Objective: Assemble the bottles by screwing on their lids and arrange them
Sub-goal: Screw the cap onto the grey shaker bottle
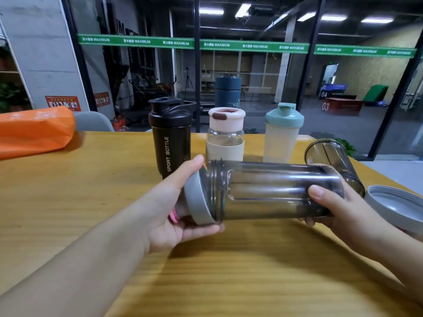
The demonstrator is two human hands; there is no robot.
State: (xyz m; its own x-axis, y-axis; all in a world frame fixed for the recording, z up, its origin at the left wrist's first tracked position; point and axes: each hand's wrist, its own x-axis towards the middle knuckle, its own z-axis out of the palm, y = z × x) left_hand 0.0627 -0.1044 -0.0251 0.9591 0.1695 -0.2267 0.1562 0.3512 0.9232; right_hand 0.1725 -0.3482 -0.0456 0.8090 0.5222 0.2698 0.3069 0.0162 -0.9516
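Observation:
A smoky transparent bottle (270, 191) lies sideways in the air above the wooden table (91, 191). My right hand (338, 209) grips its base end. My left hand (174, 207) holds a grey lid (198, 200) against the bottle's threaded mouth; the lid sits tilted on the threads. Behind stand three lidded bottles: a black "SPORT BOTTLE" (170, 136), a clear one with a pink lid (225, 133), and a frosted one with a teal lid (282, 133). A second smoky bottle (332, 159) lies on its side at the right, with a loose grey lid (398, 204) next to it.
A dark blue flask (227, 91) stands behind the row. An orange bag (34, 131) lies at the table's far left. A grey chair back (93, 121) shows beyond the table edge, and a glass wall lies behind.

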